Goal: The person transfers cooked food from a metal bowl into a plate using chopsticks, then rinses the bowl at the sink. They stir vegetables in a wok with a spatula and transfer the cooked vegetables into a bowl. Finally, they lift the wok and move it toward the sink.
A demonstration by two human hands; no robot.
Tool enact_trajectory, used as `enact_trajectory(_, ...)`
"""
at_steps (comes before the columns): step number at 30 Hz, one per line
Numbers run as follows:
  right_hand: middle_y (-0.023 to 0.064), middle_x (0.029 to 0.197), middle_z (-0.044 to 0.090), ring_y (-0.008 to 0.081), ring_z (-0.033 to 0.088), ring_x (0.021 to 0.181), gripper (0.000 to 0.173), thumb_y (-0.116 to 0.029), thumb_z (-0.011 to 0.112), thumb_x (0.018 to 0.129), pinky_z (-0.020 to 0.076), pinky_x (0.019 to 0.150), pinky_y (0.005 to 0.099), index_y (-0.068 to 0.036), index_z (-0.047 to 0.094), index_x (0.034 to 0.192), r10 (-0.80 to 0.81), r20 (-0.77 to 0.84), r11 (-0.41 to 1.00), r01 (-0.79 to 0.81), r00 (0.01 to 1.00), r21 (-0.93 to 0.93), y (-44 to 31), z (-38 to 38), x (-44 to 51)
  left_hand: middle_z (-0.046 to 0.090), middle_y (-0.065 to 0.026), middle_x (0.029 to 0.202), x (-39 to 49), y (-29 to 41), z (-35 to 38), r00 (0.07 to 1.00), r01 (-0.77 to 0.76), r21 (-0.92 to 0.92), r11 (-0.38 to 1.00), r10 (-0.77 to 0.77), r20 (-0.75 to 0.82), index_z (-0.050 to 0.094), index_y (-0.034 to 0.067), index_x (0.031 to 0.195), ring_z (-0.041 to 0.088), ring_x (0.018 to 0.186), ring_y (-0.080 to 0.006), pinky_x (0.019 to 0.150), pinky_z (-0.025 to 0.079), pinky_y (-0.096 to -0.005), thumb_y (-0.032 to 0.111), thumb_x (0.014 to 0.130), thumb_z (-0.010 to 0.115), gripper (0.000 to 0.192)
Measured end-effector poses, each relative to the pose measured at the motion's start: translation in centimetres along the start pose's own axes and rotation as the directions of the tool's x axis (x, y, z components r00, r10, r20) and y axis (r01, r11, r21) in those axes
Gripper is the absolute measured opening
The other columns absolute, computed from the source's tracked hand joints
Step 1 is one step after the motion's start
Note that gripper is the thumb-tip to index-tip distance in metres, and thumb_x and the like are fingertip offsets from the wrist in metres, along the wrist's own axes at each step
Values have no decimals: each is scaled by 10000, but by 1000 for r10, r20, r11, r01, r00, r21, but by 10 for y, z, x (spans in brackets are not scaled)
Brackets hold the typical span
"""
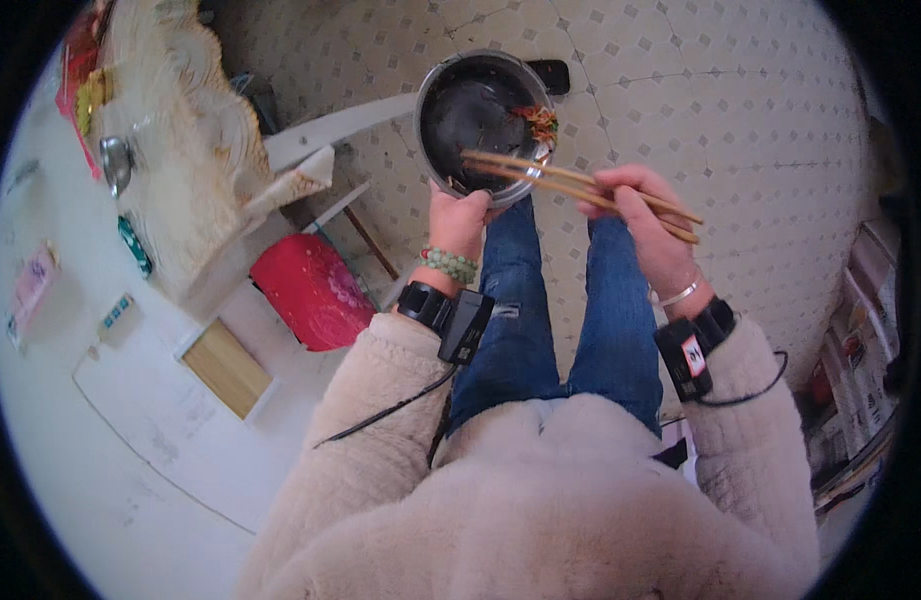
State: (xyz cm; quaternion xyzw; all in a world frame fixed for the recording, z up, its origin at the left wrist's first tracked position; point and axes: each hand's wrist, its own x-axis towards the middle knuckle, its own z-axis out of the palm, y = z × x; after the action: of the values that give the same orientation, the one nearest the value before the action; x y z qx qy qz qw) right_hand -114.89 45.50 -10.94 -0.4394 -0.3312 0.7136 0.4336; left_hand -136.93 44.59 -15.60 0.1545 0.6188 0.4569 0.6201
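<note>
A round metal bowl (424, 90) with dark liquid in it is held by its near rim in my left hand (460, 217), thumb on the edge. Shredded orange and green food (539, 124) clings to the bowl's right inner side. My right hand (648, 217) grips a pair of wooden chopsticks (558, 180), whose tips reach over the bowl's near part; whether they touch the liquid I cannot tell. Nothing shows between the tips.
A black phone-like object (552, 76) lies beyond the bowl. At left are a pale carved-edge table (182, 172) bearing a metal cup (116, 161), a red floral stool or seat (314, 292) and a white wall with a wood-coloured panel (226, 369). Shelving (854, 360) stands at right.
</note>
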Motion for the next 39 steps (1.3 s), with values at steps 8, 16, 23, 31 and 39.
enact_trajectory(8,111,926,623,184,645,809,258,-208,452,936,535,735,294,7,565,1023,193,-159,979,-181,968,88,41,-11,39,568,-162,1095,45,3,-19,977,104,104,989,-121,176,504,-37,1117,606,952,-274,805,542,-397,-87,795,489,327)
enact_trajectory(16,118,958,620,174,635,841,243,-179,457,933,521,772,287,16,556,1042,181,-152,983,-172,972,72,54,-11,45,590,-152,1065,60,-5,-25,967,202,118,972,-217,134,498,-40,1120,618,926,-265,800,545,-384,-99,785,500,340)
enact_trajectory(23,106,965,613,153,629,830,190,-90,467,913,513,764,258,28,554,1035,171,-181,985,-169,969,24,65,-4,47,588,-147,1064,78,-16,-32,948,275,211,938,-302,104,502,-38,1111,616,932,-261,804,546,-383,-102,782,494,335)
enact_trajectory(31,88,934,604,128,621,832,172,-62,481,898,506,754,236,25,560,1024,213,-177,976,-199,961,92,92,-13,55,604,-138,1027,96,-36,-37,953,248,257,934,-283,110,518,-32,1095,621,914,-265,775,548,-374,-91,776,492,326)
enact_trajectory(39,78,961,591,139,612,851,165,-53,466,900,494,786,257,16,553,1022,188,-210,982,-184,959,40,125,-21,61,588,-172,1054,101,-42,-28,945,320,192,928,-326,1,485,-38,1154,619,925,-266,763,551,-374,-73,787,427,373)
